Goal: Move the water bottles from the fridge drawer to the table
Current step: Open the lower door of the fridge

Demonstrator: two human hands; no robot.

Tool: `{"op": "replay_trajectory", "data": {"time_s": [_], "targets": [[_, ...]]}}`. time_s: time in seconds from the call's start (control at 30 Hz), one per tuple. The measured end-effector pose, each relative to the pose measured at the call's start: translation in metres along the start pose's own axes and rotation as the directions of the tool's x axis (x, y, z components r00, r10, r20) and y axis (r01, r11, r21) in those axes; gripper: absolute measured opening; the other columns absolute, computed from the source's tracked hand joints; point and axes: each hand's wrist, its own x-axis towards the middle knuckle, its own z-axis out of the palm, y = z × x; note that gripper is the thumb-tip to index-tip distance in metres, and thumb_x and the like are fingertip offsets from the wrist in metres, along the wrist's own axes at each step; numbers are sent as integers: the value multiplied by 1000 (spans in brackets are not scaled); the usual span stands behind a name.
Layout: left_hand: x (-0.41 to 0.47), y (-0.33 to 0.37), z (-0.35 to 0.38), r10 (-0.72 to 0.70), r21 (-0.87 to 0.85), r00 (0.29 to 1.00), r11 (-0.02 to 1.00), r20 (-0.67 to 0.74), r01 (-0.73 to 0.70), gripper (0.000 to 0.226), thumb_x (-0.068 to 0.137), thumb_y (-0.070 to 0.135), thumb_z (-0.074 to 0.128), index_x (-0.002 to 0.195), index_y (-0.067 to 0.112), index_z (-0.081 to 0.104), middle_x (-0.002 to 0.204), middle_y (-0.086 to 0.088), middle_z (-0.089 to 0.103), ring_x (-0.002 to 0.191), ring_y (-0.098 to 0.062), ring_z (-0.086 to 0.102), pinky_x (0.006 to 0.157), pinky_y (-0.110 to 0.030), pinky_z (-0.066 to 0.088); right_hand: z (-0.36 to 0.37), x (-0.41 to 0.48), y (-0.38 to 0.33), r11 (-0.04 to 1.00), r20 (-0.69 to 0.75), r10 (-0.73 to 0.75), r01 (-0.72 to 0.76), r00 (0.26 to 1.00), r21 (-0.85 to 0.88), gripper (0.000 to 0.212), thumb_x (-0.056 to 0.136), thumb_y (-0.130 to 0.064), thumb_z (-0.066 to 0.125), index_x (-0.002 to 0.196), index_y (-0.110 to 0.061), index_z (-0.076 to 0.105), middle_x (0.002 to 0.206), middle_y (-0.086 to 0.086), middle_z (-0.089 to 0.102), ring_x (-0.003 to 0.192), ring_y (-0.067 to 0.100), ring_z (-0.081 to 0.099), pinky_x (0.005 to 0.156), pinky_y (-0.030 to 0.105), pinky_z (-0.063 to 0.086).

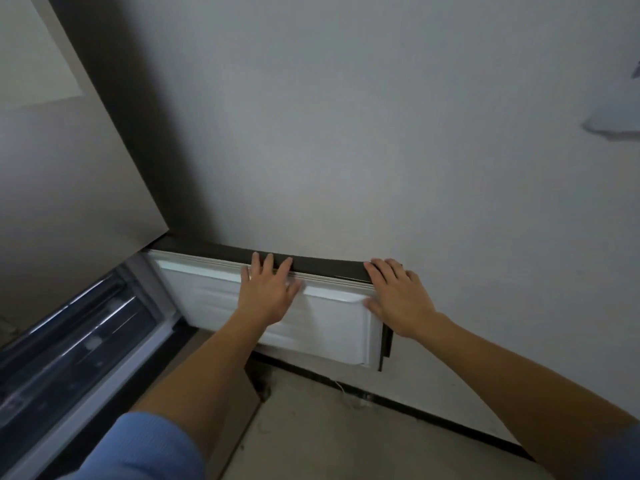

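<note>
The fridge drawer [332, 327] is pulled out; its front panel has a white inner lining and a dark top edge. My left hand [268, 292] lies flat on the inner lining, with its fingers spread over the top edge near the middle. My right hand [398, 296] lies flat over the panel's right corner, thumb on the white lining and fingers across the dark edge. Neither hand holds anything. The drawer's inside [79, 344] at the lower left is dark and blurred, and I cannot make out any water bottles there. No table is in view.
The grey fridge door [69, 168] rises above the drawer on the left. A plain pale wall [381, 133] fills the view behind the drawer front. Beige floor [329, 427] with a dark skirting strip lies below, between my forearms.
</note>
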Motion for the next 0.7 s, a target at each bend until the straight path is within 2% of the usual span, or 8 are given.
{"op": "replay_trajectory", "data": {"time_s": [0.1, 0.17, 0.33, 0.43, 0.6, 0.7], "targets": [[27, 14, 8, -33, -45, 999, 998, -37, 32, 64, 97, 58, 25, 151, 25, 19, 160, -14, 14, 148, -34, 1, 120, -51, 9, 4, 37, 26, 998, -48, -41, 39, 998, -44, 71, 93, -52, 48, 149, -13, 28, 148, 7, 36, 133, 30, 34, 100, 46, 39], [41, 20, 12, -57, -84, 997, 995, -55, 53, 63, 97, 58, 28, 151, 24, 20, 159, -15, 14, 148, -34, 3, 119, -48, 11, 9, 55, 40, 997, -73, -71, 68, 995, -42, 70, 91, -52, 52, 146, -12, 33, 143, 8, 42, 128, 30, 40, 94, 45, 44], [62, 26, 22, -84, -107, 991, 992, -108, 72, 60, 98, 51, 34, 150, 22, 24, 158, -17, 18, 148, -35, 5, 119, -46, 14, 18, 84, 65, 989, -134, -149, 145, 980, -38, 70, 91, -50, 54, 145, -11, 35, 143, 9, 43, 128, 30, 41, 96, 45, 44], [71, 26, 26, -85, -119, 991, 990, -104, 73, 60, 99, 48, 37, 151, 22, 23, 158, -16, 17, 148, -35, 4, 120, -47, 16, 17, 97, 73, 988, -110, -154, 151, 982, -31, 71, 92, -49, 53, 148, -11, 31, 149, 10, 38, 135, 31, 34, 102, 47, 40], [77, 17, 21, -30, -95, 998, 995, -57, 24, 62, 99, 46, 40, 153, 24, 17, 160, -11, 13, 149, -30, 2, 120, -44, 16, 14, 110, 80, 987, -26, -153, 152, 988, -53, 77, 96, -47, 47, 154, -14, 9, 160, 7, 14, 147, 28, 11, 113, 44, 26], [66, 4, 14, -22, -105, 997, 994, -68, 15, 56, 98, 42, 43, 149, 22, 28, 158, -9, 22, 146, -29, 16, 117, -41, 22, 4, 111, 71, 985, 21, -127, 129, 992, -115, 81, 93, -47, 50, 154, -16, 7, 161, 9, 7, 148, 29, 6, 116, 47, 19]]}}
